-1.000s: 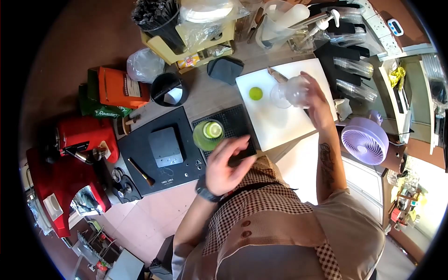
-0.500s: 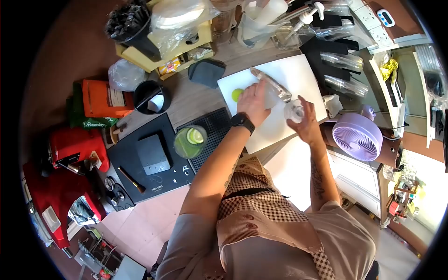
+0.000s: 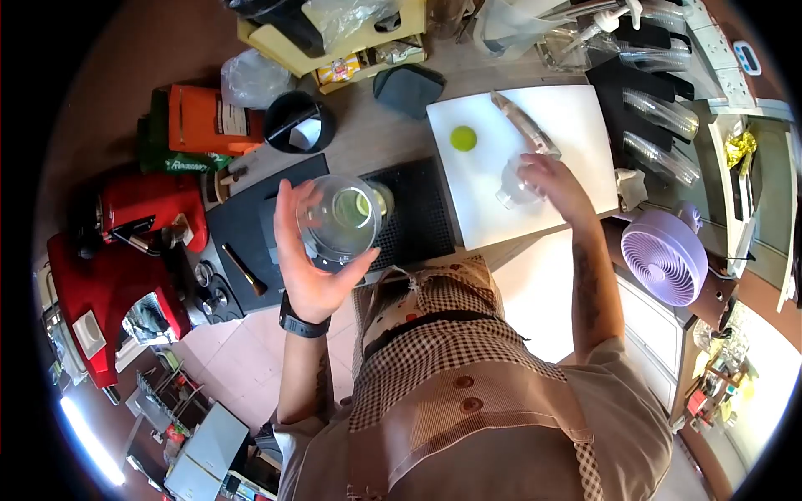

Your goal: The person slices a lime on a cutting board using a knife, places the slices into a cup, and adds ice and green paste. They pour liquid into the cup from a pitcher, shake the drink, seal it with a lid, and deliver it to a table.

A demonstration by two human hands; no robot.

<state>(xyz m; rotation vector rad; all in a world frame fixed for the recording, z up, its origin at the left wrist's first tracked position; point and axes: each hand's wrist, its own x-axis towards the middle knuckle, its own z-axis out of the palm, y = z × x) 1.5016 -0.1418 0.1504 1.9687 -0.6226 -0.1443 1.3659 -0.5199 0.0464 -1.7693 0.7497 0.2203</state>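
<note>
My left hand, with a dark watch on the wrist, curls its fingers and thumb around a clear plastic cup. This cup overlaps a glass with green drink and lime, which is mostly hidden behind it. Over the white cutting board, my right hand grips a small clear cup-like vessel, its fingers at the vessel's right side. Left of that hand, a round green lime piece lies on the board. A long, narrow brownish-grey item lies slantwise, one end close to my right fingers.
A black ridged mat adjoins the board, with a dark flat tray and a brush farther left. Behind stand a black bin and a tan box. Stacked clear cups and a purple fan are at the right.
My left hand has left the board and moved left, now holding a clear cup over the drink. My right hand stays at the small vessel. The view has shifted slightly.
</note>
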